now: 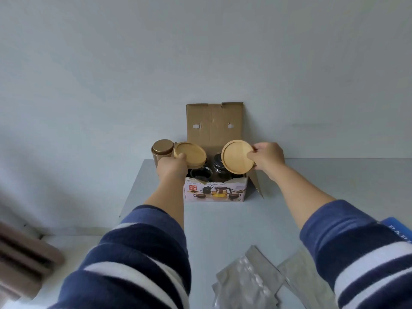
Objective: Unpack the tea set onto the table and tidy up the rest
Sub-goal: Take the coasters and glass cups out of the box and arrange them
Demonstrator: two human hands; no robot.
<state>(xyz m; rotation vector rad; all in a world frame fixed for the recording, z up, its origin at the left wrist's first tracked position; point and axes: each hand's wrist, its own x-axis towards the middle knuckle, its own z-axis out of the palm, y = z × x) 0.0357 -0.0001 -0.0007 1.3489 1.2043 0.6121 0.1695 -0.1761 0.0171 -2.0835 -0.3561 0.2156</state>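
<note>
An open cardboard tea-set box [215,192] stands on the grey table [223,224] against the wall, its lid flap upright. Dark glass pieces [219,166] show inside it. My left hand [171,167] holds a stack of round wooden coasters [190,153] over the box's left side. My right hand [266,158] grips a single wooden coaster [237,157] by its edge, tilted towards me above the box's right side.
A gold metal canister [162,151] stands just left of the box. Silvery plastic wrappers [252,279] lie on the table near me. A blue item [399,228] peeks in at the right edge. A brown slatted object [24,262] is low on the left.
</note>
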